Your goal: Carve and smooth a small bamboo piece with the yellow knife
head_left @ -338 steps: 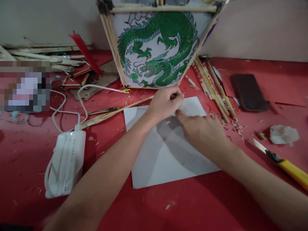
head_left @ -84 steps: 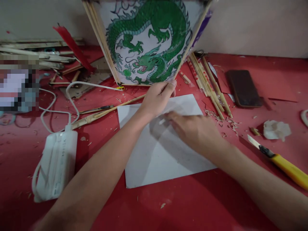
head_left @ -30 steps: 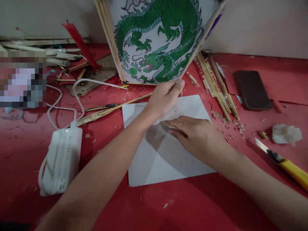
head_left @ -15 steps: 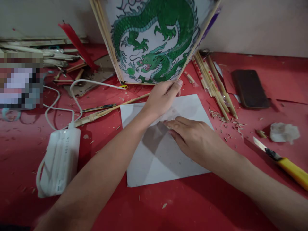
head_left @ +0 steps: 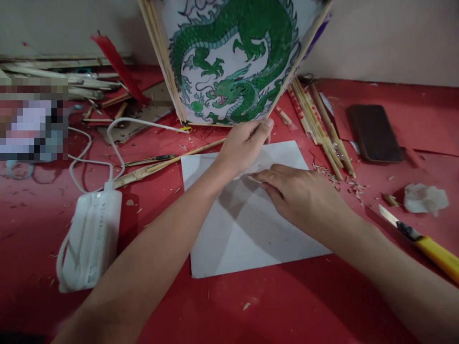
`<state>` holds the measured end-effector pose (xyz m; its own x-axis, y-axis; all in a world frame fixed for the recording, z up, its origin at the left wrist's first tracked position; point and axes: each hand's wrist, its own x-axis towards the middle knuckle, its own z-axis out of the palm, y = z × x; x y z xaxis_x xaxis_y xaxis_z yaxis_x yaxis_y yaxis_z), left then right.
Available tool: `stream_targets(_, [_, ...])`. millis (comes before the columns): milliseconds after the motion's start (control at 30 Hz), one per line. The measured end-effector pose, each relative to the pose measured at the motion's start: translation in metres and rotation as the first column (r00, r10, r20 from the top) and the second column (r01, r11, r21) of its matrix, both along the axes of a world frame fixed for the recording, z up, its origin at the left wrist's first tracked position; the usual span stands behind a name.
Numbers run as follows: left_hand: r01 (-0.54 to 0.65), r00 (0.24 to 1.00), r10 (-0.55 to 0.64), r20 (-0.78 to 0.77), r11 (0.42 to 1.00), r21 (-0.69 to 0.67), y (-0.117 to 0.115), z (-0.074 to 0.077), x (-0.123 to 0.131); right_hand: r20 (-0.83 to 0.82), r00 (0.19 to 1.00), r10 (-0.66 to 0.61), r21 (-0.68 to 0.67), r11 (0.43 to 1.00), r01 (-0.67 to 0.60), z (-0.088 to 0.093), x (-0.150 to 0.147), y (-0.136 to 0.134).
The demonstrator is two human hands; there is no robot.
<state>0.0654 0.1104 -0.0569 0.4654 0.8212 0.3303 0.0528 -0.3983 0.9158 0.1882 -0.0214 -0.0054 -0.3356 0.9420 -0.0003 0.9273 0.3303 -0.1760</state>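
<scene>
A panel with a green dragon picture, edged with thin bamboo sticks, stands tilted at the back. My left hand is closed at its lower right corner, thumb on the edge, fingers mostly hidden. Under both hands lies a sheet of white paper with small specks on it. Just below my left wrist, my right hand is closed in a pinch low over the paper. A small pale sliver sticks out between its thumb and fingertips.
At the right are a yellow-handled knife, crumpled tissue, a dark wallet-like case and bamboo sticks with shavings. A white power bank with a cable lies left. Behind it leans a red candle.
My right hand has shifted slightly right and up across the paper, and the pale sliver shows more. My left hand stays at the panel's corner. The view has shifted a little.
</scene>
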Motion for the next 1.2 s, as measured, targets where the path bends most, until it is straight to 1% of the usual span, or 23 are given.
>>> stream_targets(100, [-0.01,1.0,0.01,-0.018,1.0,-0.007,-0.001,0.002,-0.001,0.064,0.993,-0.101,-0.024,0.994,0.103,0.001,0.009,0.008])
stream_targets(200, [-0.002,1.0,0.002,-0.013,1.0,-0.004,-0.002,0.003,-0.001,0.043,0.991,-0.127,-0.05,0.99,0.129,0.002,0.018,0.015])
stream_targets(367, [-0.012,1.0,0.012,-0.02,1.0,-0.004,-0.003,0.004,-0.001,0.034,0.983,-0.182,0.026,0.983,0.181,-0.001,0.027,0.019])
stream_targets(433, [-0.007,1.0,0.007,-0.02,1.0,-0.006,-0.003,0.005,-0.001,0.025,0.981,-0.192,0.03,0.981,0.191,-0.002,0.029,0.02])
stream_targets(600, [0.028,0.999,-0.027,0.042,1.0,-0.011,-0.004,0.005,-0.002,0.022,0.982,-0.187,0.015,0.982,0.187,-0.003,0.029,0.021])
stream_targets(767, [0.031,0.999,-0.031,0.037,0.999,-0.011,-0.003,0.003,-0.002,0.005,0.985,-0.17,0.011,0.985,0.17,-0.004,0.03,0.021])
stream_targets(967, [0.03,0.999,-0.031,0.037,1.0,0.005,-0.002,0.001,-0.002,0.0,0.991,-0.136,0.047,0.99,0.136,-0.005,0.031,0.02])
stream_targets(1200, [0.037,0.998,-0.037,0.05,0.999,0.003,-0.002,0.0,-0.002,0.021,0.99,-0.14,0.021,0.99,0.139,-0.003,0.03,0.021])
